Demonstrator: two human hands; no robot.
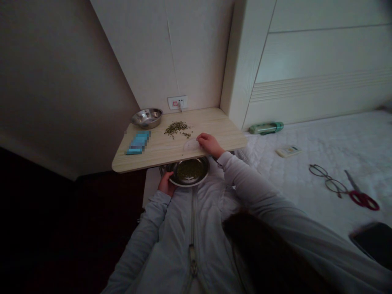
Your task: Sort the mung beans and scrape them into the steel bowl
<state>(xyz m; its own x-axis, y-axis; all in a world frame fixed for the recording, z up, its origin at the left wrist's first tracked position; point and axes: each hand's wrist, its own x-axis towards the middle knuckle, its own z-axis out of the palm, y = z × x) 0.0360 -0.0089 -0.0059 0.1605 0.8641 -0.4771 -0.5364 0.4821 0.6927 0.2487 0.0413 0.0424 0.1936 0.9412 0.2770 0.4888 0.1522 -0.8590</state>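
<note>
My left hand (167,184) grips the left rim of a steel bowl (199,181), held at my lap just under the table's front edge. Small greenish-brown grains (190,168) cover the bottom of that bowl. Over the right part of the small wooden table (159,154), the fingers of my right hand (210,143) are pinched on a thin translucent plastic piece (190,145), which lies low at the tabletop. A loose pile of the same kind of grains (177,128) is spread behind it, with a few strays nearby.
A second steel bowl (147,118) stands at the table's back left, near a blurred blue phone-like object (138,143). Behind is a wall socket (177,103). On the white bed to the right lie a green bottle (266,128), eyeglasses (328,179), red-handled scissors (364,200) and a pale remote-like object (288,151).
</note>
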